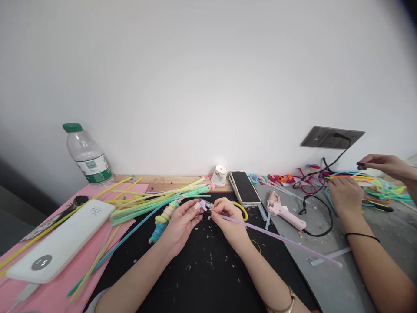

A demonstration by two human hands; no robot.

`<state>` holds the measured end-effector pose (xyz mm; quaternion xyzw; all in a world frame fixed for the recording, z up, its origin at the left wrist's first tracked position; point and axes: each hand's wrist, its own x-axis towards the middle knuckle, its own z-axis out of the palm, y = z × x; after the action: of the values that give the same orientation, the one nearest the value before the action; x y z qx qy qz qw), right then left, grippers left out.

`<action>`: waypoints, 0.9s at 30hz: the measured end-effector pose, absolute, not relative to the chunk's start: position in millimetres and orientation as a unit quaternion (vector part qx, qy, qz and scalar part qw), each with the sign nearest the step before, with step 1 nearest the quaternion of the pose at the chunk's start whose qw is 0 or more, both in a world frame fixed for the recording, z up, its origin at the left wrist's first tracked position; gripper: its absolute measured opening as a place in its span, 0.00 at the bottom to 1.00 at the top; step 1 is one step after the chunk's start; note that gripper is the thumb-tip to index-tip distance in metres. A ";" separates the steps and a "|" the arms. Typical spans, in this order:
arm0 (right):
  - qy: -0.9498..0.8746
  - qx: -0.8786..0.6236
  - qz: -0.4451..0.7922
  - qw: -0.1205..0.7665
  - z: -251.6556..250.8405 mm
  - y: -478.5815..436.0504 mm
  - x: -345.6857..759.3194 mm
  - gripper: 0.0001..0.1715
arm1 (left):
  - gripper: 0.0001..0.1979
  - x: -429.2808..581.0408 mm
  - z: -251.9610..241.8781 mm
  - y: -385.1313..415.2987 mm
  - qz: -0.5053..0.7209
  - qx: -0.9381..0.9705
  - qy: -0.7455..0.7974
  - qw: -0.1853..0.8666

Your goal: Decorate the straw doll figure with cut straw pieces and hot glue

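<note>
My left hand [180,224] and my right hand [228,217] meet over a black mat [202,269], pinching a small lilac piece with a black bit [204,209] between the fingertips. A long lilac pipe cleaner [280,238] runs from my right hand's fingers out to the right. Just left of my left hand lies a twisted yellow, green and blue pipe-cleaner figure [162,222]. A yellow loop [243,209] peeks out behind my right hand.
A bundle of green and yellow pipe cleaners [153,200] lies on pink paper [55,291] with a white power bank [61,239] and a water bottle [87,157]. A lit candle [220,174], phone [244,188] and pink glue gun [283,211] sit ahead. Another person's hands [345,194] work at right.
</note>
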<state>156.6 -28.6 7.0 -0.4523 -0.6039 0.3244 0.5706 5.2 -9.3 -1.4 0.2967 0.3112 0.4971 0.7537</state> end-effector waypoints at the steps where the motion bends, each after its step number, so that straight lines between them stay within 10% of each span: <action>1: -0.601 -0.453 0.329 0.570 6.7 -28.5 157.0 0.07 | 0.11 5.0 -1.2 -9.4 0.493 0.302 0.309 0.755; 27: -0.585 -0.420 0.372 0.586 6.4 -28.2 159.0 0.03 | 0.03 6.5 -0.5 -10.1 0.461 0.262 0.234 0.815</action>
<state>159.0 -28.2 6.4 -0.4202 -0.5849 0.3716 0.5858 6.5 -10.1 -0.5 0.2616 0.2344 0.4606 0.8151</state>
